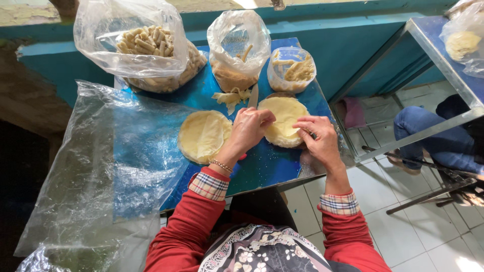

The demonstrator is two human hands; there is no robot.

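Hands first: our left hand (250, 127) sits curled at the near-left edge of a stack of round pale wrappers (285, 120), its fingertips bunched in a pinching grip on the top sheet's edge. Our right hand (316, 136) lies at the stack's right rim, fingers loosely bent and resting on the edge; whether it grips a sheet or merely touches, we cannot tell.

The stack lies flat on the blue worktop (262, 168), right of centre. Being round, it shows no long axis and points no particular way. A single round wrapper (204, 135) lies flat just to its left, apart from the stack and partly behind our left wrist.

A knife blade (253, 95) lies beyond the hands, its long axis running away from us, next to a small heap of pale dough trimmings (231, 97).

At the far edge stand three containers: a large clear bag of rolled sticks (146, 48) at left, a smaller clear bag (238, 50) in the middle, and a round plastic tub (291, 68) at right. A large clear plastic sheet (96, 166) drapes over the worktop's left side.
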